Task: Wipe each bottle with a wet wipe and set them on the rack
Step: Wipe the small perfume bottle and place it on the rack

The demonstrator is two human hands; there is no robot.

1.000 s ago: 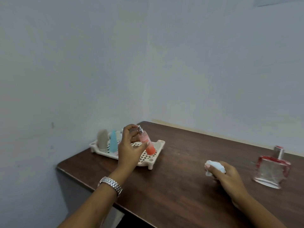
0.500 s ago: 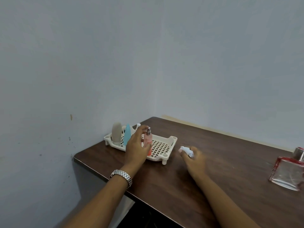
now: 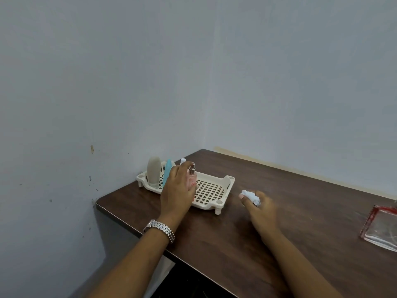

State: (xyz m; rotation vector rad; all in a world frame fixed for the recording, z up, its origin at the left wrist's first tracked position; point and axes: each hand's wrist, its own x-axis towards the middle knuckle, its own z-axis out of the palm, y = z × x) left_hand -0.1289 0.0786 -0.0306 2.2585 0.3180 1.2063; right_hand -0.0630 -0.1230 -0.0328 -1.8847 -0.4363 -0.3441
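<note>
Nearest: metal wristwatch [image 3: 160, 230] on the left wrist. On the right edge of the dark wood counter [image 3: 300, 203] sits a square glass perfume bottle [image 3: 380, 230] w/ red edging, well apart from both hands and not on the rack yet. Prob. the heaviest and most fragile piece here: smooth flat faces, slippery once wet, so take it by the two broad faces low on the body, not by the cap.

Right hand [image 3: 261, 210] rests on the counter, fingers curled round a bunched white wet wipe [image 3: 250, 195]; soft, limp, needs no real squeeze.

Further out, left hand [image 3: 178, 190] has its back to the cam, fingers and thumb curled round the lower body of the pink spray bottle [image 3: 191, 179]. Looks like a grip, tho actual contact is hidden. Bottle stands upright on the grid floor of the cream plastic rack [image 3: 227, 182], left-centre. Slim, light, tall for its base, so tips easily. Hold mid-body; the silver sprayer top could press or pull.

Behind it, at the rack's far-left end: teal bottle [image 3: 167, 171], grey tube bottle [image 3: 153, 171], a white cap [image 3: 182, 161] barely showing. Beyond, plain wall.
</note>
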